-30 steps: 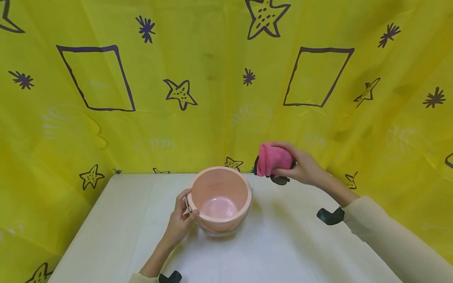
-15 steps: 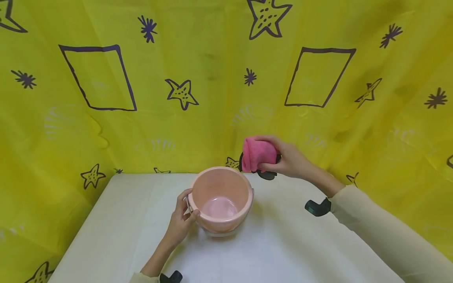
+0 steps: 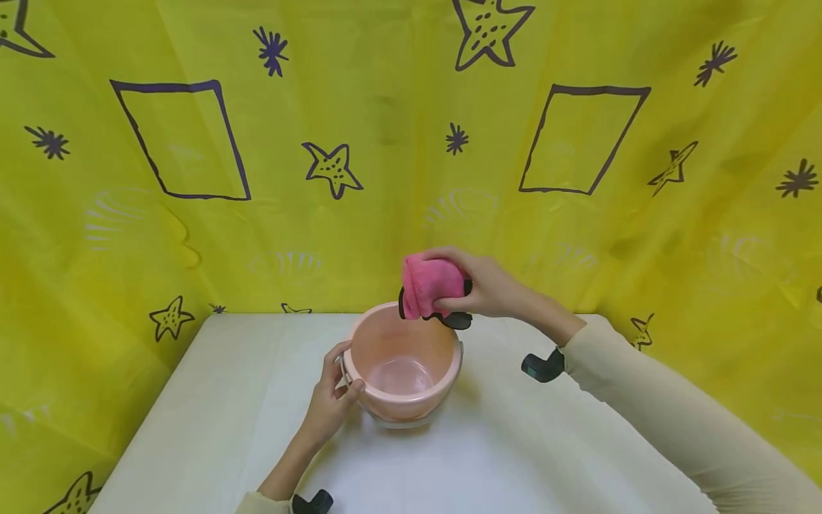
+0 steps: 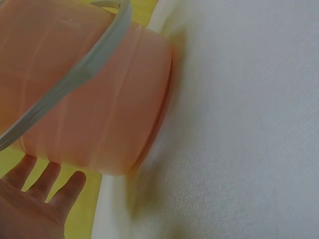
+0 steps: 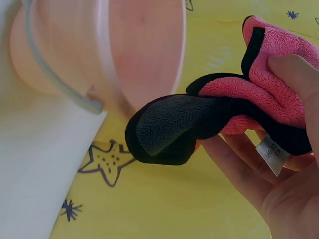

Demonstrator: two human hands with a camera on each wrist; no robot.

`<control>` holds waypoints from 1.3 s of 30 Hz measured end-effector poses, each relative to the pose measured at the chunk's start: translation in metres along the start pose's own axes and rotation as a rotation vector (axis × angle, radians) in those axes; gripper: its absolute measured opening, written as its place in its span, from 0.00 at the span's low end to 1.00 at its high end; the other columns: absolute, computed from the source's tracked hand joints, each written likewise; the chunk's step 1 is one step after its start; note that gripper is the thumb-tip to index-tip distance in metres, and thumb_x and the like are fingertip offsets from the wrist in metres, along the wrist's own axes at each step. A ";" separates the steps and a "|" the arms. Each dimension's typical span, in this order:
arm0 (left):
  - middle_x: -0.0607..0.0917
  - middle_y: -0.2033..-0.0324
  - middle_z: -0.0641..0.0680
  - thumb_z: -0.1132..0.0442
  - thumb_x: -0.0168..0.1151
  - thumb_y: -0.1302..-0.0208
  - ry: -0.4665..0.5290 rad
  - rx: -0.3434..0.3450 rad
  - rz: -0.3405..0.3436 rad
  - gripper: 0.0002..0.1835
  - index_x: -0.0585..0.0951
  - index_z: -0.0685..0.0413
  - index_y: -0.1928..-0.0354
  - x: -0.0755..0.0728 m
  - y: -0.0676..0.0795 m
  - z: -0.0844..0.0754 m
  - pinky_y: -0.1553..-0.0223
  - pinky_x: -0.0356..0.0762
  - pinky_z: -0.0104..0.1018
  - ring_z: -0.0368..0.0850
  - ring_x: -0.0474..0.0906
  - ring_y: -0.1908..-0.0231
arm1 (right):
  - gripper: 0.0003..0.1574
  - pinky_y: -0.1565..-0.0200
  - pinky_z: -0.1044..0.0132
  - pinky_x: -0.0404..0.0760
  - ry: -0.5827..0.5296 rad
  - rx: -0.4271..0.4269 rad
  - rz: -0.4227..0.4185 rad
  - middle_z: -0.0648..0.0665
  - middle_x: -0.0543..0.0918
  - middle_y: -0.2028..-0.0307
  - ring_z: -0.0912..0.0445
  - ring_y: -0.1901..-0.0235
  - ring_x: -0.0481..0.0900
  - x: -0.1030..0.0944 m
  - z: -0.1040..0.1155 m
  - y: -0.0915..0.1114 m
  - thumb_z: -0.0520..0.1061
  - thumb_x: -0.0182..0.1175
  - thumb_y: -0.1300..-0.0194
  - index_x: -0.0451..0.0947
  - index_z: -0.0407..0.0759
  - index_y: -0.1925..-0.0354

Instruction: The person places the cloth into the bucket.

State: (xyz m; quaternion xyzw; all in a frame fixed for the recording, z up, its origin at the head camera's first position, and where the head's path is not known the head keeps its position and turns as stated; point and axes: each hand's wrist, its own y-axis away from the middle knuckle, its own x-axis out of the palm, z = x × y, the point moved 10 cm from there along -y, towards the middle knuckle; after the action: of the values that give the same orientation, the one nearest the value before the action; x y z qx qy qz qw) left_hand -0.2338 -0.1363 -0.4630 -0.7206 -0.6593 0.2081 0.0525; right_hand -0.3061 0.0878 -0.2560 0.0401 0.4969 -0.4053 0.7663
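Note:
A peach plastic bucket with a pale grey handle stands upright on the white table. My left hand grips its rim at the left side, thumb at the front. In the left wrist view, fingers lie against the bucket's outer wall. My right hand holds a folded pink towel with black edging over the bucket's far right rim. The right wrist view shows the thumb pressed on the pink towel, a dark grey fold hanging forward and a small white label.
The white table runs back to a yellow curtain printed with dark starfish and outlined shapes. The curtain also hangs along both sides. A dark wrist mount sits at the right sleeve, another at the left.
My right hand has carried the pink towel leftward, from the right of the bucket to above its far rim. The left hand and the bucket have stayed in place.

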 end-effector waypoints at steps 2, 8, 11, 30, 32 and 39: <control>0.71 0.30 0.70 0.61 0.64 0.30 -0.004 0.001 0.000 0.38 0.58 0.39 0.24 -0.001 0.000 0.000 0.42 0.79 0.53 0.67 0.72 0.33 | 0.45 0.55 0.58 0.84 0.003 0.000 0.020 0.49 0.84 0.47 0.53 0.55 0.81 0.007 0.002 -0.005 0.49 0.79 0.44 0.71 0.59 0.32; 0.68 0.28 0.68 0.59 0.65 0.30 0.003 -0.007 -0.009 0.37 0.58 0.39 0.24 -0.003 0.001 0.001 0.42 0.78 0.58 0.67 0.70 0.32 | 0.43 0.55 0.58 0.85 -0.074 0.017 0.083 0.48 0.83 0.47 0.52 0.53 0.80 0.026 0.005 -0.020 0.46 0.77 0.42 0.70 0.56 0.31; 0.66 0.26 0.66 0.60 0.64 0.30 0.011 -0.015 -0.014 0.38 0.58 0.38 0.24 -0.004 0.001 0.002 0.41 0.77 0.59 0.67 0.67 0.30 | 0.43 0.53 0.59 0.85 -0.102 0.022 0.120 0.48 0.82 0.47 0.52 0.51 0.80 0.036 0.007 -0.027 0.46 0.77 0.41 0.69 0.56 0.31; 0.63 0.23 0.59 0.51 0.66 0.30 0.011 -0.008 -0.005 0.38 0.58 0.36 0.24 -0.005 -0.001 0.004 0.41 0.77 0.61 0.70 0.63 0.28 | 0.40 0.53 0.59 0.85 -0.070 0.147 0.427 0.47 0.80 0.45 0.50 0.50 0.80 0.115 -0.013 -0.030 0.47 0.75 0.38 0.69 0.60 0.32; 0.62 0.23 0.59 0.51 0.66 0.30 0.014 -0.006 -0.005 0.38 0.59 0.37 0.24 -0.004 -0.001 0.004 0.41 0.77 0.62 0.70 0.62 0.28 | 0.40 0.51 0.59 0.84 -0.068 0.152 0.460 0.48 0.79 0.44 0.50 0.49 0.79 0.122 -0.014 -0.029 0.46 0.75 0.38 0.69 0.60 0.32; 0.62 0.23 0.60 0.51 0.67 0.31 0.030 -0.007 0.006 0.39 0.58 0.36 0.24 -0.002 -0.003 0.005 0.40 0.76 0.62 0.71 0.60 0.27 | 0.41 0.51 0.63 0.82 -0.035 0.138 0.563 0.53 0.78 0.45 0.55 0.49 0.77 0.141 -0.014 -0.029 0.44 0.75 0.38 0.70 0.66 0.32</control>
State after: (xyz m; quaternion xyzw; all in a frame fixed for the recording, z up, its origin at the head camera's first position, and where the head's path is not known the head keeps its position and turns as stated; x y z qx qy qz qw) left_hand -0.2387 -0.1384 -0.4662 -0.7256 -0.6571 0.1953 0.0593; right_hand -0.3107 -0.0074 -0.3653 0.2213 0.4242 -0.2102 0.8526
